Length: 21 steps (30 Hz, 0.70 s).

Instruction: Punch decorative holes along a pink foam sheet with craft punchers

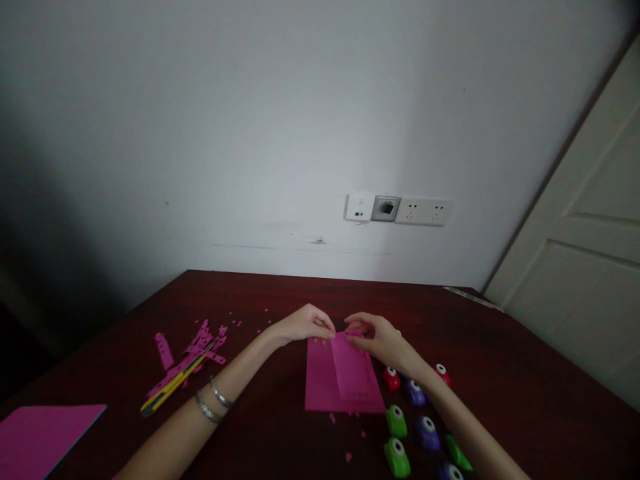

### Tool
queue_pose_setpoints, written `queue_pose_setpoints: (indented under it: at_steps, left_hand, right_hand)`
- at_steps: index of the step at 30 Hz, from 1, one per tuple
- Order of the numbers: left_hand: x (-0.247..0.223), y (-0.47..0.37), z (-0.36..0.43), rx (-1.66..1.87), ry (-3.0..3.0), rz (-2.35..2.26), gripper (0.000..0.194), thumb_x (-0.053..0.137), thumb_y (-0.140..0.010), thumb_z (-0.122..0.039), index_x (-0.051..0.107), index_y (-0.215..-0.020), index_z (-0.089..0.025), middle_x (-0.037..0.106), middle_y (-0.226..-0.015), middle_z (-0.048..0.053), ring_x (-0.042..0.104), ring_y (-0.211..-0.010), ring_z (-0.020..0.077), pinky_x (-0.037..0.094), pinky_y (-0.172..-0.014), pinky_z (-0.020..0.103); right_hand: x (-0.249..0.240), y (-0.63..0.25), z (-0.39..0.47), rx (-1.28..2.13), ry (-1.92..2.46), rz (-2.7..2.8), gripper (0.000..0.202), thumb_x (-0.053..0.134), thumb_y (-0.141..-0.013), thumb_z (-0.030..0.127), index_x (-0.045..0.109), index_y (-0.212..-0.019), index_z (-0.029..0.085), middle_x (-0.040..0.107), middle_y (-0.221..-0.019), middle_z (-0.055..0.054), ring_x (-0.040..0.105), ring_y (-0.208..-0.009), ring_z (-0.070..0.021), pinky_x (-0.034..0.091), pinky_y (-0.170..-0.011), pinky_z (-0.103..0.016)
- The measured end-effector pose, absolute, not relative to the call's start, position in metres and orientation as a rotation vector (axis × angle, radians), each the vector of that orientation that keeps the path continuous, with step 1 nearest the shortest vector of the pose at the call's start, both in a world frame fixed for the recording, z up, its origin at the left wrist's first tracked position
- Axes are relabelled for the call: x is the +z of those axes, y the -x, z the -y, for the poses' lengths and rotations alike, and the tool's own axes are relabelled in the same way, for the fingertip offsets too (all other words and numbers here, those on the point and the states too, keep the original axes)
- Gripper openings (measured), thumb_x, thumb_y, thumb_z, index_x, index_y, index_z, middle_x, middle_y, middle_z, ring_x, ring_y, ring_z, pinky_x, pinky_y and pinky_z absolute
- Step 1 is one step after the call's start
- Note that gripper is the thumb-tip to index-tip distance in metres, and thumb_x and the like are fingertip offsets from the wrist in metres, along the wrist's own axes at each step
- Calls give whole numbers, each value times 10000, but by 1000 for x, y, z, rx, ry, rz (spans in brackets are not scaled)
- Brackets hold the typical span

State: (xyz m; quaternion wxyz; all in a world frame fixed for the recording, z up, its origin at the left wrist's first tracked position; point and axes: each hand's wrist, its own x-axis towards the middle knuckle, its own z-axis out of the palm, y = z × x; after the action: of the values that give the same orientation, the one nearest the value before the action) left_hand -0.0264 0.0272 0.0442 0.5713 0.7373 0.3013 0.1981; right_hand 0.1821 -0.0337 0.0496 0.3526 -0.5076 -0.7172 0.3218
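A sheet of pink paper [320,383] lies on the dark red table, and a narrower, lighter pink piece of paper [353,373] sits over its right part. Small punched holes run along the top and bottom of these papers. My left hand [307,325] pinches the paper at its top edge, near the left side of the lighter piece. On the other side my right hand [377,337] has thumb and fingers closed on the top of the lighter piece. Whether the two papers are joined or one is folded, I cannot tell.
Several craft punches [397,421] in red, purple and green stand to the right, partly under my right forearm. Punched pink strips [200,343] and a long yellow-and-dark tool [173,387] lie left. A pink paper stack [47,437] is at front left; wall sockets [423,211] behind.
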Motion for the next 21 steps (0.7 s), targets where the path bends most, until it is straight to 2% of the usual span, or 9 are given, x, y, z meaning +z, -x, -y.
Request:
queue_pose_setpoints:
  at_steps: [3, 9, 17, 21]
  left_hand:
    - [49, 25, -23, 504, -1713, -696, 227, 697, -649, -311, 685, -775, -122, 636, -648, 20, 555, -598, 96, 412, -617, 230]
    - [59, 26, -19, 523, -1680, -700, 243, 705, -636, -297, 688, -792, -112, 642, -634, 24, 563, -593, 101, 424, -606, 234]
    - [56, 27, -21, 527, -1687, -750, 204, 680, -653, -289, 689, -759, -115, 647, -649, 28, 557, -601, 102, 408, -596, 227]
    - [55, 27, -19, 505, -1698, -748, 184, 660, -669, -276, 686, -763, -120, 648, -664, 24, 552, -606, 99, 404, -601, 227]
  right_hand:
    - [48, -178, 32, 919, 1292, 1837, 293, 599, -674, 198, 621, -959, 133, 671, -754, -33, 608, -670, -147, 476, -607, -257]
    - [51, -178, 32, 946, 1247, 1767, 266, 609, -659, 223, 625, -904, 120, 672, -807, -53, 613, -709, -148, 485, -666, -275]
    - [54, -177, 34, 1018, 1239, 1750, 256, 630, -662, 225, 611, -901, 132, 652, -708, -18, 606, -650, -138, 478, -599, -260]
    - [56, -177, 36, 994, 1218, 1801, 236, 638, -670, 219, 634, -891, 139, 677, -804, -42, 618, -737, -153, 486, -682, -277]
